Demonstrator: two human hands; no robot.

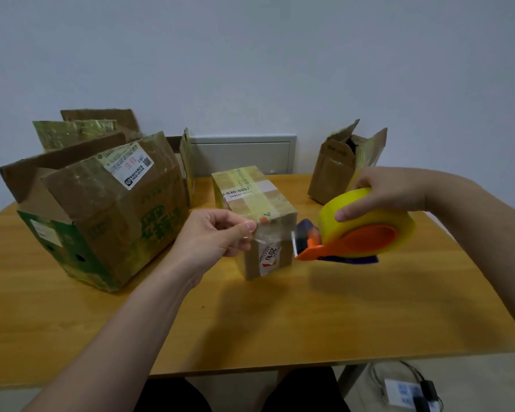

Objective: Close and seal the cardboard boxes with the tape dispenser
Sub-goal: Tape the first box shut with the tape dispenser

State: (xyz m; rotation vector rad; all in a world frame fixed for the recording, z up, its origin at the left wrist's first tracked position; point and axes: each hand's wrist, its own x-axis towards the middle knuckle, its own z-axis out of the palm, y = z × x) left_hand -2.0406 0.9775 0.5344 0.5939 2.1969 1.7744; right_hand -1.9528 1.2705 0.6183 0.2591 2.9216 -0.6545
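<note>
Yellow catches my eye first in the head view: a fat tape roll (378, 214) sits on an orange tape dispenser (354, 243), which is held just right of the small box (254, 203) at the middle of the wooden table (280, 316). The right hand (384, 193) grasps the roll from above, thumb pressed on its near face and fingers curled over the far side. The dispenser's cutting end points left at the box, and its shadow lies on the table below it.

The small box is closed, with yellowish tape already crossing its top. The left hand (217, 233) is at the box's near top edge, thumb and forefinger pinching the end of a clear strip (268, 237) that runs across the box's near face towards the dispenser. I cannot tell whether the strip is stuck down yet.

A large box (107, 215) with green print and a white label stands on the left of the table, near the small one, its flaps standing open. A third box (336, 173) stands at the far right edge, well apart from the others, its flaps also up.

Behind the table I see a pale wall (250, 55) with a grey panel (241, 156) set low in it. Cables (411, 391) lie on the floor at the near right.
</note>
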